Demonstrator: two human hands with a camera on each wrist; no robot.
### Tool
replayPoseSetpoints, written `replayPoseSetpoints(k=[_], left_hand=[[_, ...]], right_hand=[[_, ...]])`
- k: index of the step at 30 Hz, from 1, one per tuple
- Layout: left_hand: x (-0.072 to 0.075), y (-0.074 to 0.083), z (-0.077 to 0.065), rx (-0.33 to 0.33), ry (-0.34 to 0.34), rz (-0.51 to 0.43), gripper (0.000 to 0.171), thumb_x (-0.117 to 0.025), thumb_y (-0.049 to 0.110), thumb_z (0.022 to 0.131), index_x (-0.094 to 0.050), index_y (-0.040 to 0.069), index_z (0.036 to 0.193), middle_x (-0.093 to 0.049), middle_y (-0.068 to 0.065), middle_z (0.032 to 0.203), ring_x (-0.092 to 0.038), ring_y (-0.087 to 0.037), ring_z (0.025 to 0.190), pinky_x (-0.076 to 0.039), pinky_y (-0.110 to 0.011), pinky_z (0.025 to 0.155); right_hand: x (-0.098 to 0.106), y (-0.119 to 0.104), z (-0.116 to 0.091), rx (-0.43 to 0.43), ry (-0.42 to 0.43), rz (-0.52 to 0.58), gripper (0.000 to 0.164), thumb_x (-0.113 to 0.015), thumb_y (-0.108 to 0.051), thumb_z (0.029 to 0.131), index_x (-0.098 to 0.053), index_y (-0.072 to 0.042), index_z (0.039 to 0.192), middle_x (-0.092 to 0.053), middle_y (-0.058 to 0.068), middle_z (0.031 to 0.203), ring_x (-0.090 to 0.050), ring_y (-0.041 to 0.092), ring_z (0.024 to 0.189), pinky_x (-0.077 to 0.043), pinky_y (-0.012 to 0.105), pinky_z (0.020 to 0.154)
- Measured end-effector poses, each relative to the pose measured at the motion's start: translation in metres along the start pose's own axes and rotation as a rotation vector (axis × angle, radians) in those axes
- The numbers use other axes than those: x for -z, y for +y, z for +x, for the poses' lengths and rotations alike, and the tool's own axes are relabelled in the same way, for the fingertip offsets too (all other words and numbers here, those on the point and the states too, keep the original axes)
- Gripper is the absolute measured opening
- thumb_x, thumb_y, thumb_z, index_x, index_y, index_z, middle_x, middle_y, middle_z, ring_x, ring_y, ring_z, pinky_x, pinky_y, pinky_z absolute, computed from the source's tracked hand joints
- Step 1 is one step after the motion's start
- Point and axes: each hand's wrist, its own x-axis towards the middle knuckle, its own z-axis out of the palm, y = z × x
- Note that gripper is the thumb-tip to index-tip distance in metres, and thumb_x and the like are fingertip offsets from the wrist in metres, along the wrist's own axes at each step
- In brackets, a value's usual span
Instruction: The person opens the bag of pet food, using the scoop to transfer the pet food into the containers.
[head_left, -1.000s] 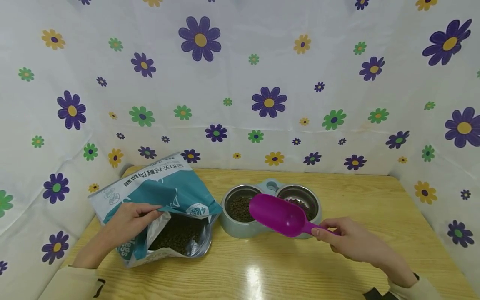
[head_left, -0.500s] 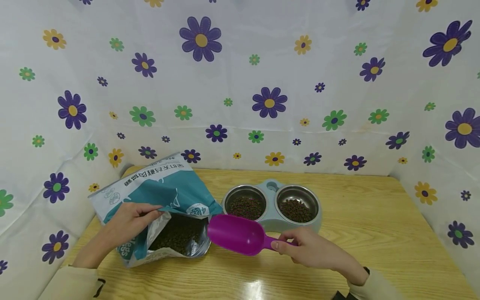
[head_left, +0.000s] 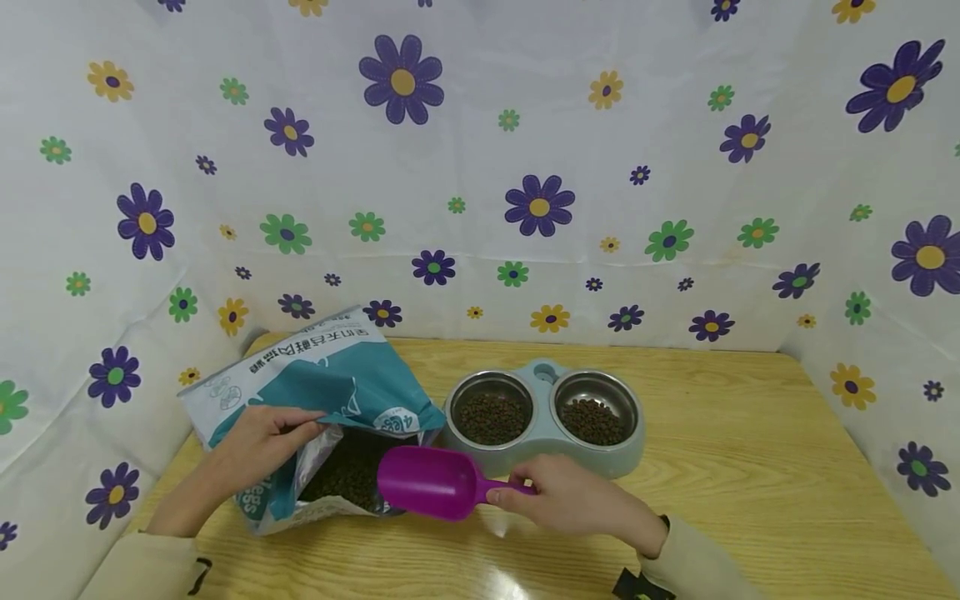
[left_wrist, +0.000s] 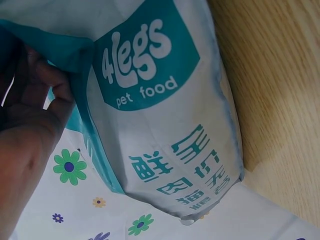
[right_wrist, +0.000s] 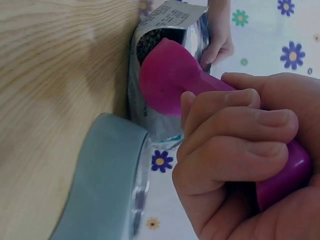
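Observation:
A teal and white pet food bag (head_left: 375, 354) lies on its side with its mouth towards me and brown kibble (head_left: 341, 482) inside. My left hand (head_left: 258, 446) pinches the upper edge of that mouth, lifting it; the left wrist view shows the fingers on the teal edge (left_wrist: 75, 50). In my right hand (head_left: 573, 500) I grip the handle of a magenta scoop (head_left: 431, 483). Its hollow faces up and looks bare, and its tip overlaps the bag's opening. The right wrist view shows fingers curled round the handle (right_wrist: 290, 175).
A pale blue double feeder (head_left: 542, 433) stands right of the bag. Its left steel bowl (head_left: 491, 417) and right steel bowl (head_left: 596, 412) both hold kibble. The wooden table (head_left: 720, 450) meets a flower-print cloth (head_left: 480, 167) at the back and sides.
My right hand has carried the scoop left and nearer, from over the feeder to the bag's mouth, uncovering both bowls. The left hand and bag have stayed put.

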Motion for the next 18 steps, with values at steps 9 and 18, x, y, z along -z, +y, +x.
replayPoseSetpoints(k=[9,18], left_hand=[[0.001,0.001,0.0,0.004,0.003,0.0,0.024,-0.064,0.012,0.101,-0.077,0.003,0.118,-0.062,0.01,0.066,-0.03,0.002,0.049,-0.032,-0.024,0.047],[-0.001,0.001,0.0,-0.001,0.007,0.005,0.024,-0.064,0.011,0.1,-0.077,0.002,0.118,-0.059,0.01,0.064,-0.03,0.001,0.049,-0.032,-0.024,0.047]], right_hand=[[-0.008,-0.043,0.014,-0.112,-0.005,-0.155,0.052,-0.062,-0.044,0.1,-0.046,-0.021,0.057,-0.038,-0.011,0.049,-0.036,0.005,0.044,-0.029,0.022,0.044],[-0.001,-0.066,0.044,-0.206,-0.178,-0.166,0.06,-0.056,-0.043,0.105,-0.042,-0.018,0.053,-0.035,-0.005,0.037,-0.036,0.011,0.028,-0.038,0.025,0.038]])
